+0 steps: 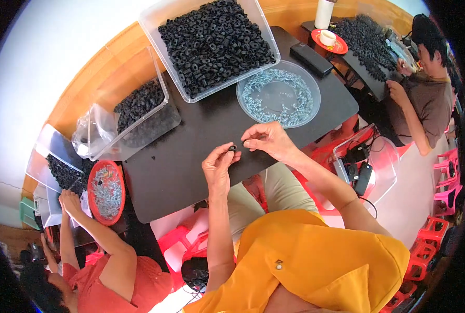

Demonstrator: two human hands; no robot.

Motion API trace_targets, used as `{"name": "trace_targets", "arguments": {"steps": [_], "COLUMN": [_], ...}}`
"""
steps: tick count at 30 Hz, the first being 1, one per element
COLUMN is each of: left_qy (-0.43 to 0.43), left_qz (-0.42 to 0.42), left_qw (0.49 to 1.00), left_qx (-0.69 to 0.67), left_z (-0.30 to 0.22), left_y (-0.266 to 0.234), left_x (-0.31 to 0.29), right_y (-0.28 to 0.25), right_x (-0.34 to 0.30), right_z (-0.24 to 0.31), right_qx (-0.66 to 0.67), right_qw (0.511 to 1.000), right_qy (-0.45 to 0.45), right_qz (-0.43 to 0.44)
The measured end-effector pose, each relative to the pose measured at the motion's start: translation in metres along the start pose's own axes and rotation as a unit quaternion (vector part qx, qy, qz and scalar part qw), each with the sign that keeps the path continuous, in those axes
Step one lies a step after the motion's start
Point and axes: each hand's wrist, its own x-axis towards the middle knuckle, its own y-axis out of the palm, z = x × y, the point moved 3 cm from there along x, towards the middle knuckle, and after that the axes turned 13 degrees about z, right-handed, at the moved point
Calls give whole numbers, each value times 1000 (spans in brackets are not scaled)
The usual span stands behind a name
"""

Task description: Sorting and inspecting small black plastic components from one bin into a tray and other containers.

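Note:
Over the near edge of the dark table (190, 151), my left hand (218, 168) pinches a small black ring-shaped plastic part (232, 148) between thumb and fingers. Just right of it, my right hand (270, 141) is closed in a pinch, its fingertips a short gap from the black part. Whatever those fingertips hold is too small to make out. Beyond my right hand lies a round clear tray (312, 111) with many small silvery metal pieces (256, 86). A large clear bin (183, 89) heaped with black plastic parts (216, 44) stands at the far side.
A second clear bin (162, 119) of black parts stands at the left, beside an orange-red tray (118, 211) of metal pieces. A black oblong case (310, 59) lies behind the round tray. Co-workers sit at left (117, 281) and right (425, 104). A clear box (384, 180) of black devices is beside me.

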Motion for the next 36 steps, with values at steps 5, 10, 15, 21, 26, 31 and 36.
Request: {"name": "trace_targets", "arguments": {"steps": [5, 10, 15, 21, 26, 31, 36], "left_qy": [13, 25, 33, -22, -7, -1, -2], "left_qz": [6, 23, 26, -5, -28, -40, -64], "left_qw": [999, 998, 995, 982, 972, 971, 945], "left_qx": [36, 61, 93, 189, 233, 234, 321], "left_z": [-1, 2, 2, 1, -4, 2, 2], "left_y": [5, 3, 6, 12, 12, 15, 20], "left_x": [-3, -3, -2, 0, -7, -6, -5], "right_y": [7, 11, 13, 14, 28, 30, 30], "right_x": [-2, -2, -3, -5, -5, -4, -7], "right_z": [4, 3, 11, 3, -2, -4, -7], "right_qx": [-43, -113, -231, -414, -425, -455, -462], "right_qw": [999, 992, 969, 896, 890, 876, 871], "right_qy": [-29, -51, -80, -151, -158, -153, -153], "right_qz": [-11, -6, -21, -47, -48, -46, -64]}}
